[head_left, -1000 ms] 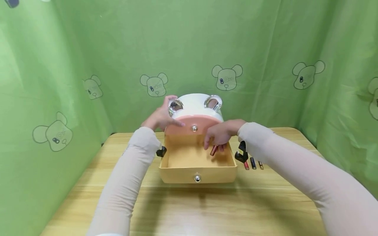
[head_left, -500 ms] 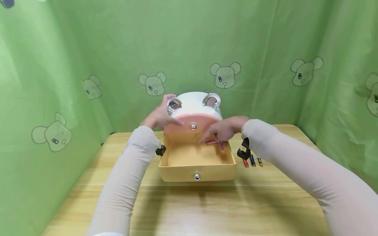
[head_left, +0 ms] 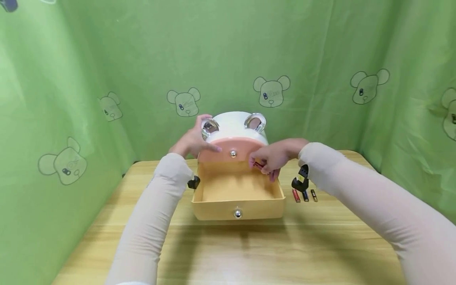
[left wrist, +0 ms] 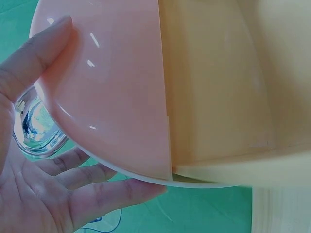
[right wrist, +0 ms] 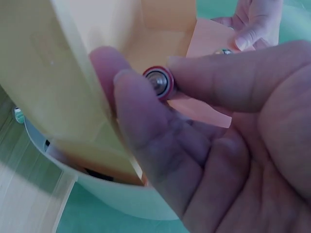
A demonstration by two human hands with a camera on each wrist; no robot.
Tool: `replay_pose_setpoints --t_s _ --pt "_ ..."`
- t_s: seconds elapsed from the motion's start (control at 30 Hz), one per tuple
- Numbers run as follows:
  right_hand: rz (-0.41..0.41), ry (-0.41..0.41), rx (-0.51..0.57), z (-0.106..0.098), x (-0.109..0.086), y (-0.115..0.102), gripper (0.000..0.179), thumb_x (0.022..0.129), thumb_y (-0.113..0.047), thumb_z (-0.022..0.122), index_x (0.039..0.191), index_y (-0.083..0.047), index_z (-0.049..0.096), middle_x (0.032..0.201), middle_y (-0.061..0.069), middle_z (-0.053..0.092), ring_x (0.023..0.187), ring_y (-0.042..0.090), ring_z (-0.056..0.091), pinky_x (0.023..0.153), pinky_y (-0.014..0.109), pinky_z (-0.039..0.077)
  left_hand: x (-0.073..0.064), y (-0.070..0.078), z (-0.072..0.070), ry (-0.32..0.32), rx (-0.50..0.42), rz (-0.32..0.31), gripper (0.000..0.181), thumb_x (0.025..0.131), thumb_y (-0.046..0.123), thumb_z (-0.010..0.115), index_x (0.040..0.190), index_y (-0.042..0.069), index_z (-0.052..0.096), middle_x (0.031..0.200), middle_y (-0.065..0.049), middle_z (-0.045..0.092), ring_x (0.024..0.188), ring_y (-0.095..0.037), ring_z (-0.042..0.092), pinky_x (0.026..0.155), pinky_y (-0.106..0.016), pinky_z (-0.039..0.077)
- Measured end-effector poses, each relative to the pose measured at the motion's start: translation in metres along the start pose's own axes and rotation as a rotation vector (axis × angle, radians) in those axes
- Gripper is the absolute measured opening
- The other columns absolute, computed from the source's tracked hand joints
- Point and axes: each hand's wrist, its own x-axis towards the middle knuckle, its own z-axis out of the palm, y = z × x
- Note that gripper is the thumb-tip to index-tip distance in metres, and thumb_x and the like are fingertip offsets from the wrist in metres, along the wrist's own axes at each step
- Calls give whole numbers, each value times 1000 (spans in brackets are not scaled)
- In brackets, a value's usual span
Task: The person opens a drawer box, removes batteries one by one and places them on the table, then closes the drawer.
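Observation:
A white storage box [head_left: 233, 124] with silver ear shapes has a pink upper drawer front [head_left: 246, 147] and a yellow lower drawer [head_left: 213, 211] pulled out. My left hand [head_left: 191, 140] grips the box's upper left side. Its thumb [left wrist: 43, 46] presses on the pink front, and the other fingers lie along the side. Over the right rear of the yellow drawer, my right hand [head_left: 276, 156] pinches a red battery [right wrist: 159, 82] between thumb and fingertips. One metal end of the battery shows in the right wrist view; the fingers cover most of it.
To the right of the drawer, a red battery [head_left: 296, 195], a dark blue battery [head_left: 305, 196] and a black-and-gold battery [head_left: 314, 195] lie on the wooden table [head_left: 228, 253]. A green curtain [head_left: 228, 47] hangs behind and at both sides.
My right hand has risen slightly and shifted right, and the red battery has turned in its fingers from steep to a flatter slant. The left hand keeps its place on the box.

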Motion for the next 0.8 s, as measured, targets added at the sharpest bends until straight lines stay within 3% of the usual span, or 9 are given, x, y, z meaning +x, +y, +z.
replay_pose_setpoints --t_s 0.27,0.5,0.8 --pt "-35 53 -3 -2 -7 5 32 91 8 54 120 0 43 91 17 44 74 25 67 70 36 60 -1 1 0 -4 -19 -3 120 60 13 93 146 41 13 131 -19 46 109 -37 55 82 -46 56" --pt "-46 75 -25 -3 -12 12 27 90 2 60 111 -5 45 87 15 48 69 23 66 64 34 60 1 2 1 -6 -21 -1 119 61 13 93 146 41 14 132 -20 45 110 -37 55 81 -45 57" --pt "-18 123 1 -4 -23 25 28 92 -1 62 114 -4 46 88 15 51 73 24 66 69 37 60 3 2 3 -2 3 14 119 60 15 93 146 40 13 132 -20 46 110 -38 54 84 -48 55"
